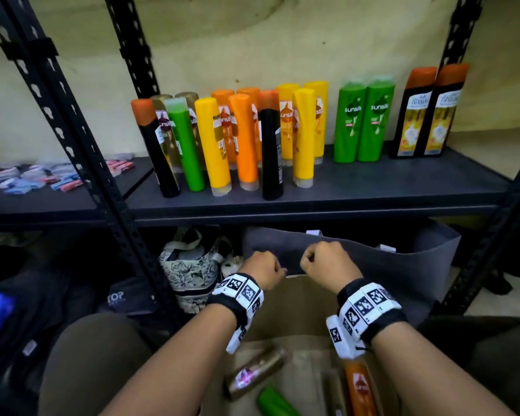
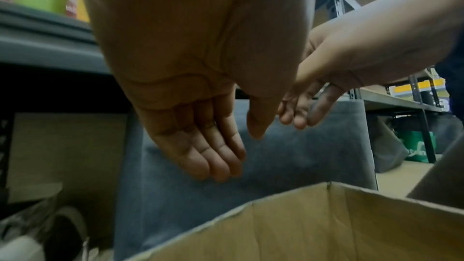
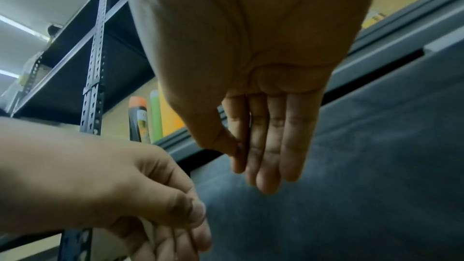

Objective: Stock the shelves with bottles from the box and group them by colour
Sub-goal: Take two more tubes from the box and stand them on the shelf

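Observation:
The cardboard box (image 1: 300, 295) stands open below me. A brown bottle (image 1: 255, 372), a green bottle (image 1: 275, 400) and an orange bottle (image 1: 360, 385) lie in it. My left hand (image 1: 263, 270) and right hand (image 1: 327, 265) hover side by side over the box's far edge, holding nothing. The wrist views show the left hand's fingers (image 2: 213, 146) and the right hand's fingers (image 3: 266, 146) hanging loose and nearly straight. On the shelf (image 1: 373, 187) stands a mixed cluster of bottles (image 1: 231, 139), then two green bottles (image 1: 364, 121) and two black orange-capped bottles (image 1: 430, 112).
A grey fabric bag (image 1: 373, 265) sits behind the box under the shelf, beside a patterned tote (image 1: 192, 268). Black perforated uprights (image 1: 81, 139) stand left of the bottles. Small sachets (image 1: 42, 175) cover the left shelf. My knee (image 1: 96, 355) is at lower left.

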